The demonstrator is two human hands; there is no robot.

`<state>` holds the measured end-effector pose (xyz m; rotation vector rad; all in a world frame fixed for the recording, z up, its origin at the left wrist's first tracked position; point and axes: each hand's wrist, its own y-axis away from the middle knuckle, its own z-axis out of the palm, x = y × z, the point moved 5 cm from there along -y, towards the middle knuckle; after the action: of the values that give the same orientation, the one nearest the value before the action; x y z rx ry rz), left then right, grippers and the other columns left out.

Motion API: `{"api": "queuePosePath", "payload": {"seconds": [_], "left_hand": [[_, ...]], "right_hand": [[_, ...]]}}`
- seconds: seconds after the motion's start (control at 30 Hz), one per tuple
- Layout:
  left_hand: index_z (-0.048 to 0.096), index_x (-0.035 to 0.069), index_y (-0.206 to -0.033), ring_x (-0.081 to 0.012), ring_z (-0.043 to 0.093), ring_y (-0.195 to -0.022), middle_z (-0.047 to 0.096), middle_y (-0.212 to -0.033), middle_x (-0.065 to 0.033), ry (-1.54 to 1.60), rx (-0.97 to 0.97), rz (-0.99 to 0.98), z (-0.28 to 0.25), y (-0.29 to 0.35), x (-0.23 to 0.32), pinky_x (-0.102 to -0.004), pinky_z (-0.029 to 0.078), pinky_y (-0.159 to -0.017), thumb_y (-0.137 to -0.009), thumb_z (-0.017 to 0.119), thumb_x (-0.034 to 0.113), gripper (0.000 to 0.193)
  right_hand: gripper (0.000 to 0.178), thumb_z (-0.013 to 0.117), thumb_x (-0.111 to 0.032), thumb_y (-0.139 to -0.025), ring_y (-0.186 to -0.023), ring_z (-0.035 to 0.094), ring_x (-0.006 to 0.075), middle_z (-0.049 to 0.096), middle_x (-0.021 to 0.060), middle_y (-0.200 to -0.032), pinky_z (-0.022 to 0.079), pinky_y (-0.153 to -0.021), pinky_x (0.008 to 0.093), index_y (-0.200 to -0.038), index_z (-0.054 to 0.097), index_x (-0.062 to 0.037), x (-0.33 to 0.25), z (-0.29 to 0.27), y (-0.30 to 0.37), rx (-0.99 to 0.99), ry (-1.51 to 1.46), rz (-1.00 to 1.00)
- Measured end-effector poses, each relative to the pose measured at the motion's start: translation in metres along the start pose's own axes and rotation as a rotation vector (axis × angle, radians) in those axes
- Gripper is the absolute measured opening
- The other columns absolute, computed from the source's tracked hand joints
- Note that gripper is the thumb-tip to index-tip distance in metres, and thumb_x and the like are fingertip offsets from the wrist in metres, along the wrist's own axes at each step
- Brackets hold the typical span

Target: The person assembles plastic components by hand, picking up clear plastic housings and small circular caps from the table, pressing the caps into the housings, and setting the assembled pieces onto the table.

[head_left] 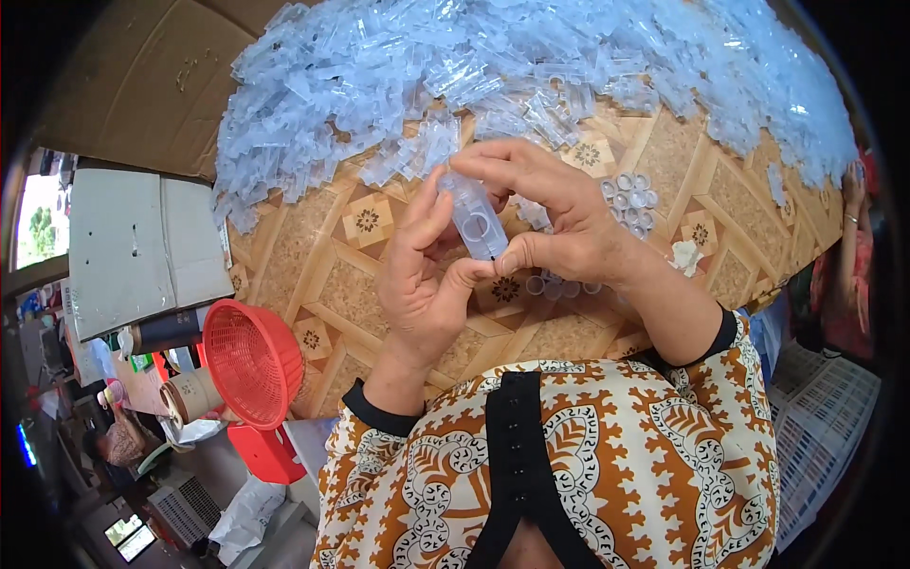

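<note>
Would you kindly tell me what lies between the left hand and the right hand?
In the head view, a translucent plastic piece lies between the left hand and right hand, held by both.

tabletop (332, 284) around the fingers (493, 171) bright, evenly lit, shadows soft. plastic heap (531, 57) beyond the fingers: bluish cast, white glints, pieces smearing together. window (40, 213) far left of the fingers blown out; room (71, 427) below it dim, mushy detail. fingers themselves reasonably crisp. fisheye bends straight edges farthest out from them, corners fully black.
</note>
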<state>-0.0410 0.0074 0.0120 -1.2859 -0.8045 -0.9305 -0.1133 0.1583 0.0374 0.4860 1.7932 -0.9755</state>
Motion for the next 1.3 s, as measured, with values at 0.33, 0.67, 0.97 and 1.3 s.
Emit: {"api": "queuePosePath", "payload": {"seconds": [0.33,0.67,0.97,1.3], "left_hand": [[0.045,0.001,-0.141,-0.0326,0.052,-0.133,0.029,-0.158,-0.0263,0.025,-0.055,-0.029,-0.001,0.001,-0.005,-0.0404,0.053,-0.103,-0.091,0.064,-0.006,0.054],[0.044,0.001,-0.143,-0.0341,0.056,-0.129,0.031,-0.157,-0.0245,0.113,-0.077,-0.043,0.0,-0.002,0.0,-0.0417,0.053,-0.103,-0.09,0.063,-0.01,0.058],[0.037,-0.005,-0.149,-0.0216,0.056,-0.125,0.048,-0.146,-0.0187,0.265,0.004,-0.312,-0.002,0.0,-0.006,-0.0334,0.048,-0.105,-0.097,0.06,0.0,0.057],[0.048,-0.004,-0.135,-0.0111,0.062,-0.103,0.059,-0.126,-0.0129,-0.01,0.169,-0.314,-0.006,0.009,-0.009,-0.0251,0.053,-0.088,-0.096,0.062,-0.001,0.042]], "right_hand": [[0.074,0.088,-0.018,-0.067,-0.112,0.059,0.0243,0.059,0.0108,-0.124,0.05,-0.094,0.0347,-0.135,0.061,-0.0057,0.003,0.0,0.001,-0.001,0.061,0.031],[0.073,0.086,-0.019,-0.07,-0.112,0.06,0.0275,0.058,0.0127,-0.125,0.052,-0.093,0.0363,-0.137,0.058,-0.0041,0.003,0.002,0.001,-0.033,0.092,0.006],[0.07,0.084,-0.021,-0.072,-0.099,0.065,0.0319,0.057,0.0188,-0.12,0.057,-0.08,0.039,-0.133,0.055,0.0002,0.001,0.012,0.003,0.028,0.359,-0.131],[0.051,0.072,-0.003,-0.075,-0.088,0.068,0.0332,0.059,0.0197,-0.112,0.057,-0.072,0.0376,-0.124,0.059,-0.0011,-0.006,0.017,0.005,0.086,0.452,-0.166]]}}
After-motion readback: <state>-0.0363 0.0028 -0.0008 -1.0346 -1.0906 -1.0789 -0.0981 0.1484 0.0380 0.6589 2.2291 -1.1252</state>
